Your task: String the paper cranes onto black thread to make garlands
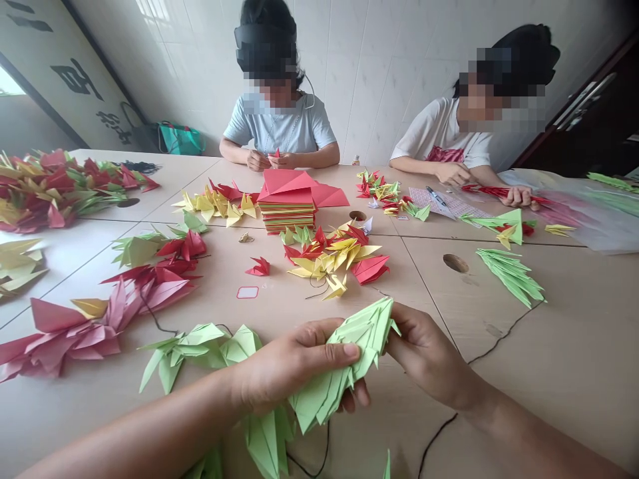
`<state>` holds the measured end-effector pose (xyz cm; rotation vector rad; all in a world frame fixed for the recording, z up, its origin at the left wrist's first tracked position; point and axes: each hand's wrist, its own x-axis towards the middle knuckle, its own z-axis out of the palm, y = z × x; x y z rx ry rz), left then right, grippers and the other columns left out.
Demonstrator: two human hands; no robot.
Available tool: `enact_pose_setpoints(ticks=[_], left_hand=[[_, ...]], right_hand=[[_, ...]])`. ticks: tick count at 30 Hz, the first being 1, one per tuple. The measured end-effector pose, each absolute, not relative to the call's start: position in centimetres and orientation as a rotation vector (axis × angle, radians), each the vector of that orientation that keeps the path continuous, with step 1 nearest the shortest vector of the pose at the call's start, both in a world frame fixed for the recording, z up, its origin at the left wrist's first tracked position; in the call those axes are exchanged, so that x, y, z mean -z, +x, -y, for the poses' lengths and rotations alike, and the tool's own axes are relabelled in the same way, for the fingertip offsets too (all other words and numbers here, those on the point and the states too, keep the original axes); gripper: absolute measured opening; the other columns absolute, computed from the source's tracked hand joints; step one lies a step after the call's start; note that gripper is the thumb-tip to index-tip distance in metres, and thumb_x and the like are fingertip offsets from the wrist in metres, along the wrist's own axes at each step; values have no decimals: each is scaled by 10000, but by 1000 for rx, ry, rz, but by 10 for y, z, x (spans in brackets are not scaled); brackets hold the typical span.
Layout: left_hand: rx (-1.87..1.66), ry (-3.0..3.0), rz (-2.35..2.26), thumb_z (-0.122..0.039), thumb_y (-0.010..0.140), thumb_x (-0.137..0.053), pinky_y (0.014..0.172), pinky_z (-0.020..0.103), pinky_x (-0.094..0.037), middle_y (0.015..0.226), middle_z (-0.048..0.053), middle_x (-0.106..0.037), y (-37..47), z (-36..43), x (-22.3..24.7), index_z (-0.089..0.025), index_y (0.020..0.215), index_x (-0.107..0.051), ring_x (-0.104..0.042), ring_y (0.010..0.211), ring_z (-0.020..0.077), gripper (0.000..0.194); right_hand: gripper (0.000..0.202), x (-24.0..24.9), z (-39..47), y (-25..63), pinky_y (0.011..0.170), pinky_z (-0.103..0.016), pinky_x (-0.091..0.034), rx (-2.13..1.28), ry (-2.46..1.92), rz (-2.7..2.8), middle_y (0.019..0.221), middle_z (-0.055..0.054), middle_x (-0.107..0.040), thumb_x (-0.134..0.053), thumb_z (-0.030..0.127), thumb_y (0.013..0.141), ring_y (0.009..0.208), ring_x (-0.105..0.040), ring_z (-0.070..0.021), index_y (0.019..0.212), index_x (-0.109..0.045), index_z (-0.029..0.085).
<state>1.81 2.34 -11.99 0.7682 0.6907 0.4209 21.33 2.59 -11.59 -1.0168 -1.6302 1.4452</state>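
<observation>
A thick bundle of light green folded paper cranes is gripped in my left hand, with the thumb pressed on top and the fingers underneath. My right hand is closed at the bundle's upper right tip; its fingertips are partly hidden behind the paper. A black string runs from below my right hand to a fanned bunch of green cranes on the right. More green cranes lie beside my left forearm, and others hang below my left wrist.
A stack of red, yellow and green paper stands mid-table among loose cranes. Pink and red strung cranes lie at left, before a large colourful pile. Two people sit opposite, handling paper. The table has round holes.
</observation>
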Motion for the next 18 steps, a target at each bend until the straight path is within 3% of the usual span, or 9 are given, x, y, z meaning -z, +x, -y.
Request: enact_pose_setpoints(ticks=[7,11,13,18], left_hand=[[-506,827,-716,-321,836,-653,638,260,-490,886,64,-677,18,-22,117,-174,1044,-549,-659,734,159,275],[-523,872,-678,-316,874,-615,671,280,-489,891,47,-673,17,-22,115,-270,1337,-405,-656,709,147,511],[-519,913,-663,-311,886,-603,694,294,-494,897,39,-675,16,-22,115,-333,1422,-316,-659,715,147,609],[-496,883,-658,-316,861,-637,677,287,-491,888,42,-694,16,-22,117,-354,1383,-430,-668,696,151,563]], right_hand=[[136,120,-27,211,563,-232,-453,-1585,-939,1577,643,56,-520,-501,159,907,569,-554,-98,784,-523,213],[42,123,-30,213,570,-249,-462,-1539,-992,1534,703,55,-541,-506,205,922,557,-572,-98,958,-512,227],[157,124,-31,214,562,-258,-470,-1534,-1032,1502,730,47,-584,-516,234,922,553,-586,-108,1069,-462,238],[142,128,-31,218,550,-242,-448,-1373,-1112,1581,732,26,-606,-534,245,900,584,-566,-114,1032,-486,226]])
